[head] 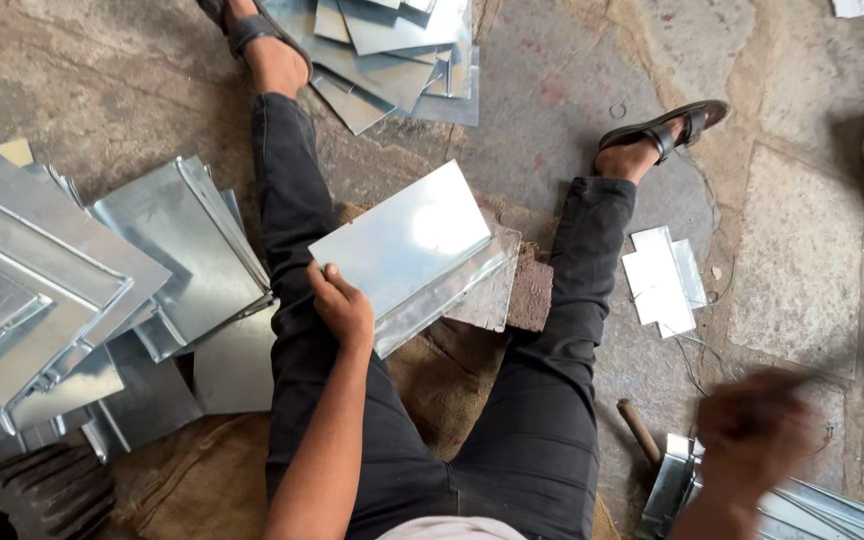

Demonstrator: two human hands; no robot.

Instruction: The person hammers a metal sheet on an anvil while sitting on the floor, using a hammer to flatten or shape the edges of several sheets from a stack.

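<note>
I see the left hand point(342, 305) clamped on the near left edge of a shiny metal sheet point(407, 240), thumb on top, fingers point(324, 300) under it. The sheet sits tilted between the legs, over a second sheet point(492, 290) and a reddish brick point(530, 295) resting on burlap sacking point(202, 470). Its far and right edges are free, open stone floor point(552, 120) beyond them. The right hand point(757, 430) is motion-blurred at lower right, low by a stack of folded sheets point(812, 500); I can't tell whether its fingers are apart or together, or if it holds anything. A wooden handle point(640, 430) lies on the floor just left of that stack. Left side is crowded: a big pile of folded metal trays point(72, 290) touching the left leg point(292, 210). More sheets point(392, 50) lie up by the left foot, and two small pieces point(662, 280) beside the right leg point(577, 260). Clearest room is far right, bare stone.
</note>
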